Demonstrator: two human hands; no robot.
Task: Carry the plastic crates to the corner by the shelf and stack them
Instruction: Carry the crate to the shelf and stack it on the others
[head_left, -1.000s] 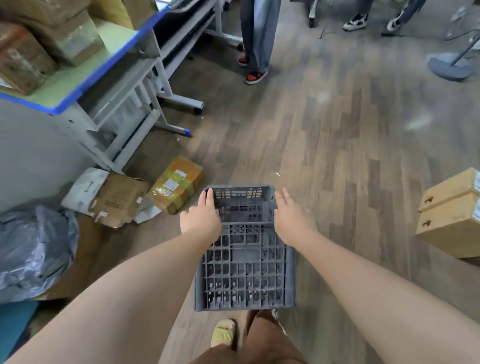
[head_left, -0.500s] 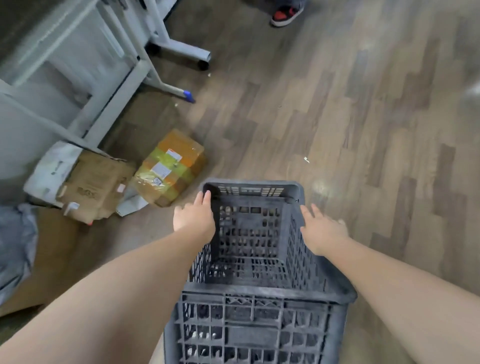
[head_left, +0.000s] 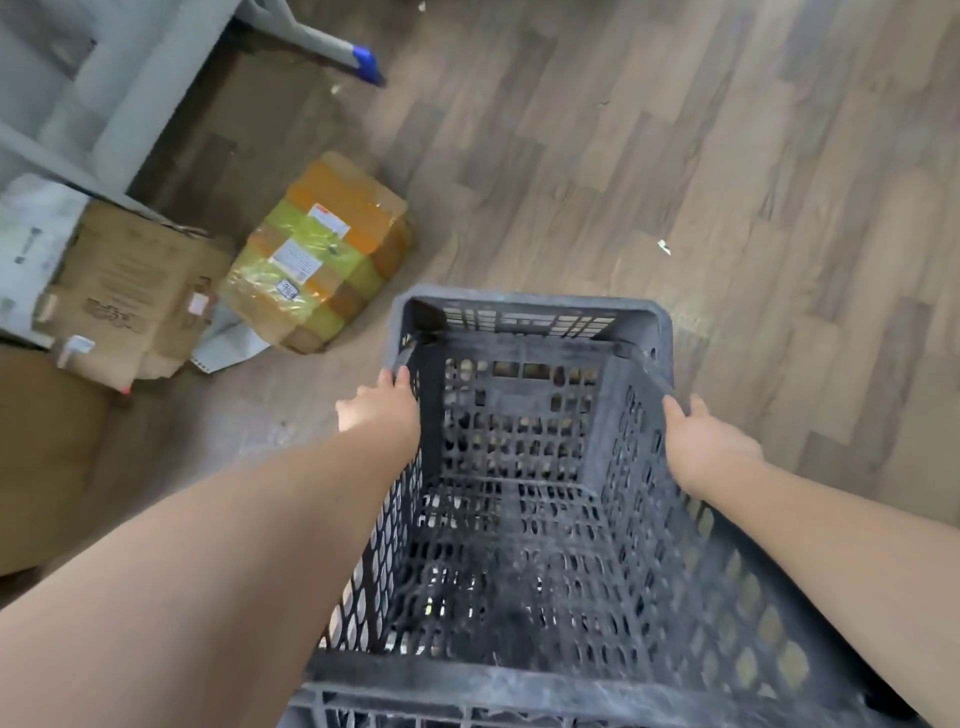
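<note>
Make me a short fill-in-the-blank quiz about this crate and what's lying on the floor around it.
1. The grey crate has nothing inside; it is ____.
2. The left hand and right hand hold the crate by its two ____.
3. The parcel wrapped in yellow tape lies on the ____ side of the crate.
4. The floor looks like ____.

Missing words: empty; sides; left; wood

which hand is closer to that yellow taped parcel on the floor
Left. The left hand grips the crate on the side facing the yellow taped parcel; the right hand is on the crate's opposite wall, farther away.
</note>
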